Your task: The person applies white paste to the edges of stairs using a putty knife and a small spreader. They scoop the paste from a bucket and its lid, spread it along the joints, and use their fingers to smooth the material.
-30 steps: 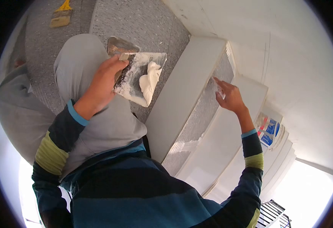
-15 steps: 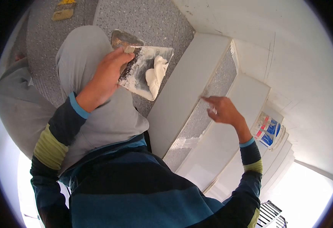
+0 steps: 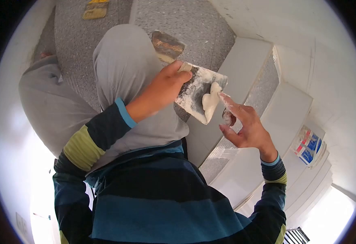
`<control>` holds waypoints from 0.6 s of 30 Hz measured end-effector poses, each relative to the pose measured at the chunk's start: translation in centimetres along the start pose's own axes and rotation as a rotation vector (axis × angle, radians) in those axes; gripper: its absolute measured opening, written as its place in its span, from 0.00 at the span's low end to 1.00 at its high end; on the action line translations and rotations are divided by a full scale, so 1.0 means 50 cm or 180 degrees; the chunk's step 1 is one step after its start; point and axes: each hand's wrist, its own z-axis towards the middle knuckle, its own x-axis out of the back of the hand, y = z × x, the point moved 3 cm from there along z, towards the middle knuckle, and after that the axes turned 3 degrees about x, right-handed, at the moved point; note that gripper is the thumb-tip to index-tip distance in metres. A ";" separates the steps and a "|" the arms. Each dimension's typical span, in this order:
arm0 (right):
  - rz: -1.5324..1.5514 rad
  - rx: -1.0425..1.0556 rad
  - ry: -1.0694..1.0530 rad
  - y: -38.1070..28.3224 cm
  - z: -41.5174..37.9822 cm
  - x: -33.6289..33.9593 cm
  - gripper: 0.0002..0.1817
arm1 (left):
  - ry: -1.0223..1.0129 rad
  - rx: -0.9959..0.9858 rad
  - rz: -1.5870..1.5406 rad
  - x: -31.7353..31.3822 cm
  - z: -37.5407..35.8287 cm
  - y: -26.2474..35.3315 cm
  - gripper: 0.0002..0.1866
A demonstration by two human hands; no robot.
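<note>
My left hand [image 3: 165, 87] grips a wide putty knife [image 3: 192, 91] by its handle end, the thumb pressed on top. A soft mound of white putty [image 3: 211, 101] lies near the blade's far edge, and dried white residue covers much of the blade. Over the stair, my right hand [image 3: 247, 126] holds nothing. Its whitened index fingertip reaches the putty's edge, the thumb stands apart and the other fingers curl. A flat, dark, rusty-looking tool [image 3: 168, 44] with a pale edge lies on the floor beyond my left hand.
Stairs with pale risers [image 3: 247, 61] and speckled treads [image 3: 263, 89] run down along the white wall [image 3: 332, 69]. A white and blue bucket [image 3: 310, 146] stands on a step to the right. A yellow brush-like item [image 3: 95, 9] lies on the speckled floor.
My right hand has moved from the stair tread's edge up to the putty on the blade. My left hand still holds the putty knife. The whole view has shifted.
</note>
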 end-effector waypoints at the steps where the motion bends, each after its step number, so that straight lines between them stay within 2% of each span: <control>1: 0.0005 0.0006 -0.0013 -0.001 0.006 -0.004 0.37 | 0.0013 0.0002 -0.0008 -0.001 -0.004 0.000 0.09; 3: -0.0092 0.0156 -0.0216 -0.009 0.014 -0.014 0.38 | -0.0141 -0.0028 -0.0424 -0.010 -0.013 0.002 0.08; 7: 0.0083 -0.0194 -0.0280 -0.006 -0.006 -0.016 0.37 | -0.0158 0.0008 -0.0427 -0.008 -0.005 -0.019 0.09; 9: 0.0695 0.0496 0.0019 0.007 -0.030 -0.013 0.35 | 0.0423 -0.0361 -0.0250 0.002 -0.006 -0.023 0.10; 10: 0.0721 0.0367 -0.0292 0.009 -0.039 -0.002 0.34 | 0.0388 -0.0363 -0.0289 0.010 -0.003 -0.017 0.10; 11: 0.0685 0.0342 -0.0316 0.019 -0.052 0.009 0.34 | 0.0369 -0.0177 -0.0331 0.023 0.002 -0.007 0.11; 13: 0.0737 -0.0228 -0.0170 0.067 -0.093 0.023 0.35 | 0.0346 0.0015 -0.0411 0.038 0.013 -0.006 0.13; 15: 0.0087 -0.0490 0.0160 0.131 -0.122 0.049 0.35 | 0.0041 0.0197 -0.1169 0.039 0.020 -0.015 0.14; 17: -0.0280 -0.1173 0.0096 0.176 -0.130 0.080 0.36 | 0.0054 0.0210 -0.1137 0.039 0.018 -0.016 0.14; 18: -0.0285 -0.1170 0.0092 0.196 -0.130 0.091 0.36 | 0.0068 0.0215 -0.1095 0.038 0.017 -0.016 0.14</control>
